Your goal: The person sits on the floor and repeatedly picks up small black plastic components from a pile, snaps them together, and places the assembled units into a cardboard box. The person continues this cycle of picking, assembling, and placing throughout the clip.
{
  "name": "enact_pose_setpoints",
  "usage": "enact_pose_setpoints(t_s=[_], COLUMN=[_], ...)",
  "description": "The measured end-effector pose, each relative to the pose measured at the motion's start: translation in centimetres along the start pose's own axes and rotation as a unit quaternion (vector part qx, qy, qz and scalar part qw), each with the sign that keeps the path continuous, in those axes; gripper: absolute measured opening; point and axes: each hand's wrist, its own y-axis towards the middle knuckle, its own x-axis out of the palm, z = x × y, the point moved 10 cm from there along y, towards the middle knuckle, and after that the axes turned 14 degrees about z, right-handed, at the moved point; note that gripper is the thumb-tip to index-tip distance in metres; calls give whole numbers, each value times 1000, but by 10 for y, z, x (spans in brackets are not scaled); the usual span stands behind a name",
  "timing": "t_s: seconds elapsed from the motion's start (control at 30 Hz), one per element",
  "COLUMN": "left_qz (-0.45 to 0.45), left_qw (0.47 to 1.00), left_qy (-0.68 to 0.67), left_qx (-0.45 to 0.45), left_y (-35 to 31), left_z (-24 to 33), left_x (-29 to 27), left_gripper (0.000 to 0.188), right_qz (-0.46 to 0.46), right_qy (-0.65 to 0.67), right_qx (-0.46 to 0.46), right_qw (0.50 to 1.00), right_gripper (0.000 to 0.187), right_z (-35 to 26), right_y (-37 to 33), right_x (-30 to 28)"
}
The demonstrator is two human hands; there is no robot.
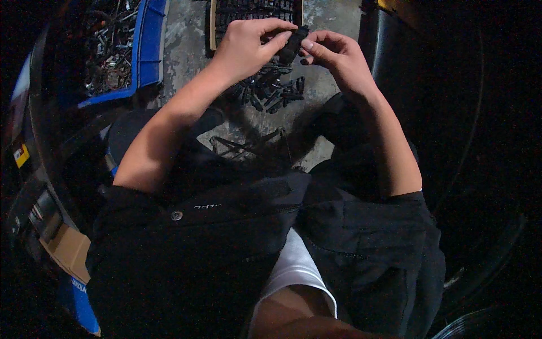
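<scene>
The left hand (245, 48) pinches a small, dark black piece (291, 50) between thumb and fingers at the far middle of the scene; the right hand (341, 59) grips the same piece from its right side, thumb and fingertips drawn close together. The piece's exact shape is too dark to tell.

Just nearer than the hands — on the worn grey concrete floor (183, 34) — lies a loose heap of small, narrow black parts (274, 93). Beyond the hands sits a tan-walled box (213, 27) filled with rows of black pieces. Far left stands a blue plastic bin (145, 45) of jumbled metal and dark scraps. At the near left is a brown cardboard piece (70, 248).
</scene>
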Motion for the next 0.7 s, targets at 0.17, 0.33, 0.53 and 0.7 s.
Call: enact_pose_setpoints(t_s=[0.17, 0.33, 0.53, 0.7], left_qz=[0, -13, -60, -49], left_qw=[999, 998, 997, 998], left_qy=[-5, -11, 14, 37], left_qx=[-42, -60, -51, 22], left_y=[-6, -13, -9, -2], left_z=[-1, 3, -2, -8], left_x=[3, 6, 9, 2], left_gripper=[23, 23, 22, 23], right_qz=[-6, -14, 41, 72], right_qy=[-51, -30, -144, -299], right_qx=[3, 18, -74, -166], right_qw=[999, 999, 986, 937], right_gripper=[22, 18, 20, 20], right_z=[-2, 4, -6, -24], right_y=[-7, -10, 0, 5], right_x=[-2, -8, -24, -33])
